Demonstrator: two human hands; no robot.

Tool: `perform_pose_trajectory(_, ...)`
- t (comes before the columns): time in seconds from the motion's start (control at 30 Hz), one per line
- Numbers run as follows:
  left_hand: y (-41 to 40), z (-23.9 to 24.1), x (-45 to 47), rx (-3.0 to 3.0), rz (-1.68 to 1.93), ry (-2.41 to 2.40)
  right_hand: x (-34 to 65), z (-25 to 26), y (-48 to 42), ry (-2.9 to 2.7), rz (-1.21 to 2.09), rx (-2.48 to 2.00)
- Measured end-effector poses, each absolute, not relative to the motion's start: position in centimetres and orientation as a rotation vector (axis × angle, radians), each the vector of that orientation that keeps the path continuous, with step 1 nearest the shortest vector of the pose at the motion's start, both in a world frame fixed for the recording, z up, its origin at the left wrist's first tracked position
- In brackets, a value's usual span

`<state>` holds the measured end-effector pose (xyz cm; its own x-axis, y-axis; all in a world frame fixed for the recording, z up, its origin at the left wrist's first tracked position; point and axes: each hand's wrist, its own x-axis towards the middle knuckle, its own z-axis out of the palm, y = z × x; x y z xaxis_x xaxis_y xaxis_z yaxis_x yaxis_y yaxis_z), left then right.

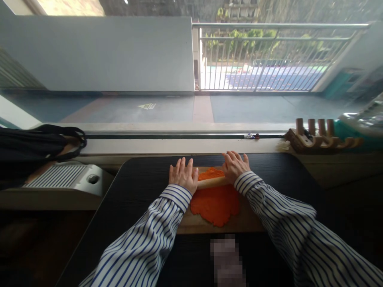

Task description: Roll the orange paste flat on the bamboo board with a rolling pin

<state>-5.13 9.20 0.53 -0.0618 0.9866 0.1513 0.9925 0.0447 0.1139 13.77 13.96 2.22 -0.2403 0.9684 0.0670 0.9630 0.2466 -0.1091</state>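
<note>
A pale wooden rolling pin [212, 183] lies across a flattened orange sheet of dough or clay [215, 205] with ragged edges. My left hand [183, 175] rests on the pin's left end, palm down, fingers spread forward. On its right end lies my right hand [235, 166], its fingers apart and slightly bent. Both hands press from above rather than wrap round the pin, and they cover its ends. Under the orange sheet is a thin wooden board [191, 226], partly hidden by my striped sleeves.
The board lies on a black table [140, 179] with rounded far corners, against a window sill [149, 146]. A brown boat-shaped thing with upright pegs [317, 139] stands on the right. At left are a white ridged box [68, 179] and a black bag [32, 145].
</note>
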Motion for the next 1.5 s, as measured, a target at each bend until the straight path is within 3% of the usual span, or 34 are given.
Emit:
perform_pose_trajectory(0.27, 8.4, 0.8, -5.0, -2.184, -0.263, -2.246, 13.9, 2.2, 13.5, -2.445, 0.179, -1.917)
perform_pose_trajectory(0.47, 5.8, 0.5, -4.9, -2.280, -0.288, -2.106, 15.2, 1.3, 10.3, -2.472, 0.087, -1.831)
perform_pose_trajectory(0.83, 10.4, 0.8, -5.4, -2.136, -0.285, -2.331, 12.5, 2.6, 16.5, -2.440, 0.193, -1.951)
perform_pose_trajectory(1.2, 5.6, 0.5, -5.0, -2.295, -0.332, -2.073, 14.9, 1.4, 10.3, -2.513, 0.065, -1.838)
perform_pose_trajectory(1.5, 9.5, 0.8, -5.2, -2.155, -0.286, -2.277, 12.8, 2.0, 15.8, -2.458, 0.175, -1.894)
